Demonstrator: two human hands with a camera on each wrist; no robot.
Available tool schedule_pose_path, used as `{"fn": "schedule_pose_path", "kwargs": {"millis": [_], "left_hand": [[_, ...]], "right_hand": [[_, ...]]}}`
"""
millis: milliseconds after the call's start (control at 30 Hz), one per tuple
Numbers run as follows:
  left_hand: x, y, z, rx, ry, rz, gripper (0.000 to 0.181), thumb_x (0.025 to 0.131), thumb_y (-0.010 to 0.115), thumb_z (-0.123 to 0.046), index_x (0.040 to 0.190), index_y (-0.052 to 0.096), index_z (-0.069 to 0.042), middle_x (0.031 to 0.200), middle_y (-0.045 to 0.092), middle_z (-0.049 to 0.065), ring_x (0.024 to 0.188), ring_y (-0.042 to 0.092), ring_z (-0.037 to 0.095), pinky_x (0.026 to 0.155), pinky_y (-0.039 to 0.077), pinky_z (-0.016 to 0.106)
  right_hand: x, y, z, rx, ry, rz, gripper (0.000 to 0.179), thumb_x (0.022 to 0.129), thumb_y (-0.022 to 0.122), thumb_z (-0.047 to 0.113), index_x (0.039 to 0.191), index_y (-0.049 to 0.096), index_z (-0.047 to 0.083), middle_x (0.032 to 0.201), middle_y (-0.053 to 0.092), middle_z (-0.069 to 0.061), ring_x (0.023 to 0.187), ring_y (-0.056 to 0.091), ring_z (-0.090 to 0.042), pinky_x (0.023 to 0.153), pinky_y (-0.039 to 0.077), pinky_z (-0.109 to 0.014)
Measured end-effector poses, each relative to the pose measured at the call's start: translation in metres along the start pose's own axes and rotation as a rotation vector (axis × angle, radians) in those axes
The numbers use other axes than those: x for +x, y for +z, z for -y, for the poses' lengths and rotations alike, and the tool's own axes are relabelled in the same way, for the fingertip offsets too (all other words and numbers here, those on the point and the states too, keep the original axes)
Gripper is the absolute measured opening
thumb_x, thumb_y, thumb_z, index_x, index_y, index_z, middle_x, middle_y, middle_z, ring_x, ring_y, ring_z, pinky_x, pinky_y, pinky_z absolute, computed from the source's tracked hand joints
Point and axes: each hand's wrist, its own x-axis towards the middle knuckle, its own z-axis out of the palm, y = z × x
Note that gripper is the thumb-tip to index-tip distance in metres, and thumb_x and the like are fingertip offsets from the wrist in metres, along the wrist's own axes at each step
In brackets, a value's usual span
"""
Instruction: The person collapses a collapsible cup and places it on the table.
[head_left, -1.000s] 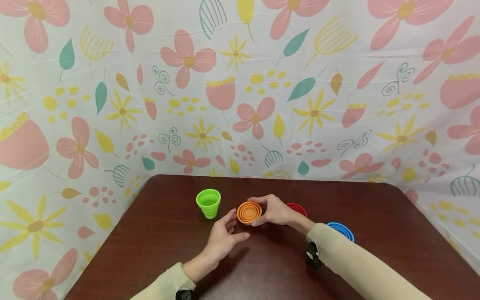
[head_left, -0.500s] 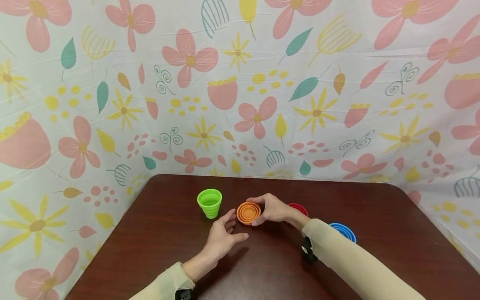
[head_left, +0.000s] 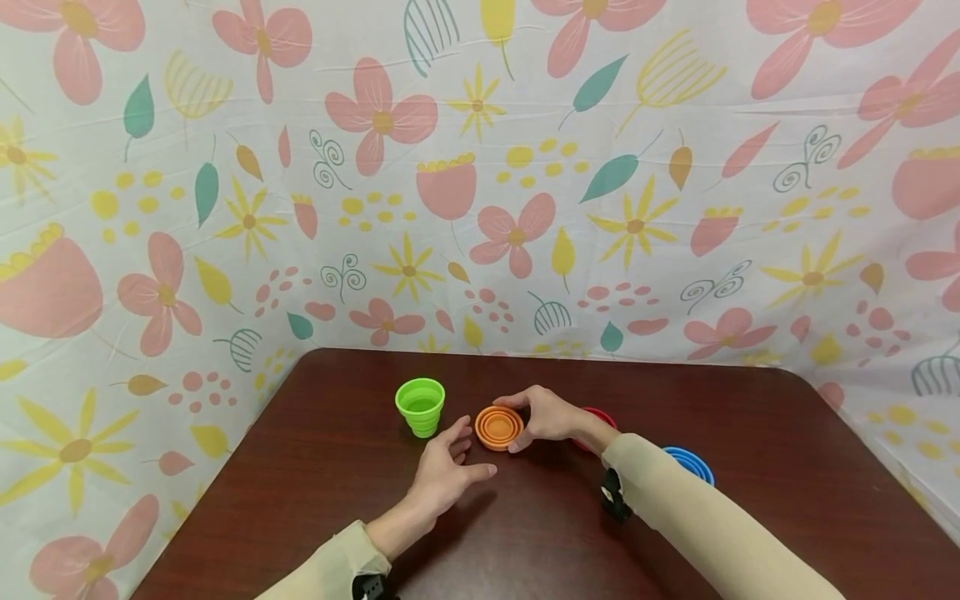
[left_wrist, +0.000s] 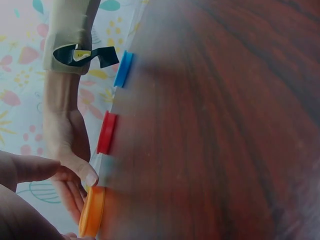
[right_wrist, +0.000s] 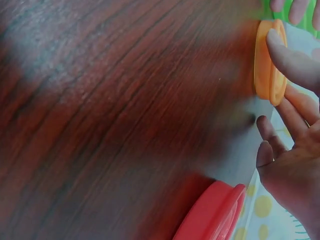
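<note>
An orange collapsible cup (head_left: 498,428), folded flat with its rings nested, lies on the table between my hands. My right hand (head_left: 550,417) holds it from the right, thumb at the near side and fingers at the far side; the right wrist view shows the thumb (right_wrist: 292,62) against its wall. My left hand (head_left: 441,477) is close to its left side, fingers spread and thumb apart, not gripping it. Left of the orange cup, a green collapsible cup (head_left: 421,408) stands upright and extended.
Behind my right wrist lies a flat red collapsible cup (head_left: 600,417), partly hidden. A flat blue one (head_left: 690,465) lies farther right, partly covered by the sleeve. The dark wooden table (head_left: 540,533) meets a flowered cloth (head_left: 480,167) at its back edge.
My right forearm has shifted slightly left and forward, while its fingers stay at the orange cup. The left hand and the cups look nearly still.
</note>
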Motion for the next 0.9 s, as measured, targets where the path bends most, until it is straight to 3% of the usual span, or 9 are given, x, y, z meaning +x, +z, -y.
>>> {"fn": "schedule_pose_path", "kwargs": {"millis": [567,900], "left_hand": [[0.001,0.001,-0.004,-0.039,-0.016,0.005,0.092,0.081,0.087,0.000,0.159,0.039,0.006,0.151,0.050,0.026,0.140,0.049,0.043,0.116,0.040,0.055],[-0.004,0.002,-0.006,-0.007,0.026,0.038,0.089,0.081,0.088,-0.001,0.156,0.042,0.007,0.151,0.052,0.026,0.139,0.050,0.044,0.116,0.041,0.055]], "right_hand": [[-0.004,-0.008,-0.003,-0.015,0.020,0.017,0.076,0.077,0.095,0.008,0.144,0.061,-0.005,0.144,0.063,-0.014,0.138,0.052,-0.035,0.117,0.038,-0.057],[-0.039,-0.017,0.018,-0.035,-0.055,-0.100,0.062,0.085,0.090,0.014,0.138,0.066,-0.004,0.138,0.067,-0.017,0.135,0.057,-0.035,0.112,0.042,-0.063]]}}
